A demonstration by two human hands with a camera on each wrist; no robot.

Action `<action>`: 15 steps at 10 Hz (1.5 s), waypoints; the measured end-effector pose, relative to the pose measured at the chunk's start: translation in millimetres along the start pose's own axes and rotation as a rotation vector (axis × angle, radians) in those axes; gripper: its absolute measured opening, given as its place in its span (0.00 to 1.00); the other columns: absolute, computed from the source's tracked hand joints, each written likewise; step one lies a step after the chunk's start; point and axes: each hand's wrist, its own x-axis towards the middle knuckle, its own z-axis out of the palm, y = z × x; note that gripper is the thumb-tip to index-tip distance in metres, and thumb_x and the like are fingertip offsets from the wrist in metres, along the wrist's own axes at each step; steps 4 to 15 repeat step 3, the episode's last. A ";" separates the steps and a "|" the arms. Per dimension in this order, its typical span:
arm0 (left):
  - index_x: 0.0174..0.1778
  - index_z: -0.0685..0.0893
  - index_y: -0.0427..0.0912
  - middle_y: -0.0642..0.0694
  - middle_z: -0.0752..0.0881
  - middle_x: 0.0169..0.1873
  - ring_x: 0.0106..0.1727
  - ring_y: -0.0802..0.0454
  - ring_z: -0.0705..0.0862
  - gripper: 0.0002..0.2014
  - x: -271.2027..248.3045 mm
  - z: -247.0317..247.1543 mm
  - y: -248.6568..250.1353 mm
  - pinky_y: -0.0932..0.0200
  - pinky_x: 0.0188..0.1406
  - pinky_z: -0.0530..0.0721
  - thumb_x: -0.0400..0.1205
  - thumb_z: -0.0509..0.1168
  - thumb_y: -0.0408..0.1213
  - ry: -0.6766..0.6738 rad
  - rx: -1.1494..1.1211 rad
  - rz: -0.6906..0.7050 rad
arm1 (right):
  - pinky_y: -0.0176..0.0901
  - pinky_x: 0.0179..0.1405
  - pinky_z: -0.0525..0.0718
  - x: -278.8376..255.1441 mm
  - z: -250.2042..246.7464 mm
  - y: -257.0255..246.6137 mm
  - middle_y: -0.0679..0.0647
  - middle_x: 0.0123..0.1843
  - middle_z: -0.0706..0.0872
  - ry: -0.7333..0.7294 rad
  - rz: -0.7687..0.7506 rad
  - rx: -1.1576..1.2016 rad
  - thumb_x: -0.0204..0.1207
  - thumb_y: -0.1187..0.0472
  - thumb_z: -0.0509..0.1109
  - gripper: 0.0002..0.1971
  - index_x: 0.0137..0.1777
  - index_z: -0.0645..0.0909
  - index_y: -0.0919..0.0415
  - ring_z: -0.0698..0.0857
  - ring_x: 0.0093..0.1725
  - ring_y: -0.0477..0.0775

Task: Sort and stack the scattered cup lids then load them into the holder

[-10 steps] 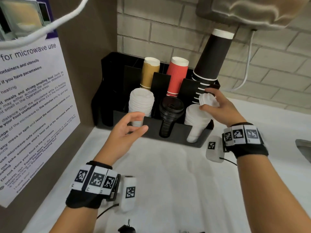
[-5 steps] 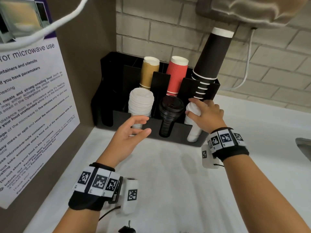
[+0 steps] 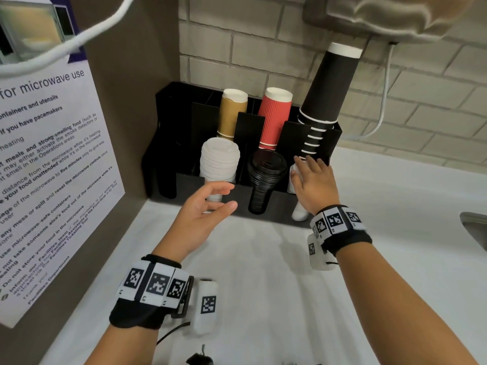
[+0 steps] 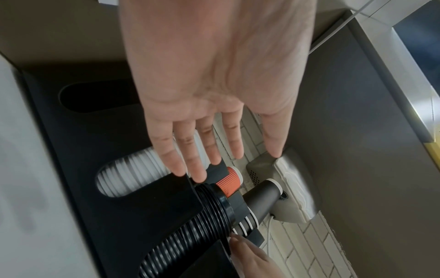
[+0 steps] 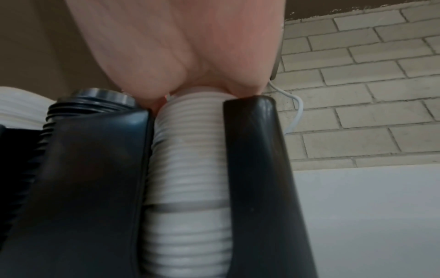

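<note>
Where the right hand [image 3: 313,185] lies flat on the right white lid stack [image 5: 190,169], the stack's top is hidden and the fingertips cannot be made out; fingers are straight, nothing is gripped. Three lid stacks are counted in the holder's [image 3: 274,204] front slots: two white, one black [image 3: 266,177], each upright, its long axis vertical. Three cup stacks stand behind. The left hand [image 3: 203,214] is held open, empty, just before the left white stack [image 3: 218,164].

R hand [image 3: 313,184] now presses flat on lid stack [image 5: 190,159].
</note>
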 end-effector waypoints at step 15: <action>0.57 0.83 0.61 0.55 0.83 0.60 0.51 0.58 0.85 0.11 13.3 5.8 3.6 0.48 0.62 0.83 0.80 0.70 0.42 0.005 0.053 0.068 | 0.62 0.82 0.50 1.3 -15.0 8.3 0.57 0.85 0.58 -0.010 0.052 0.222 0.82 0.45 0.61 0.30 0.83 0.58 0.46 0.53 0.84 0.61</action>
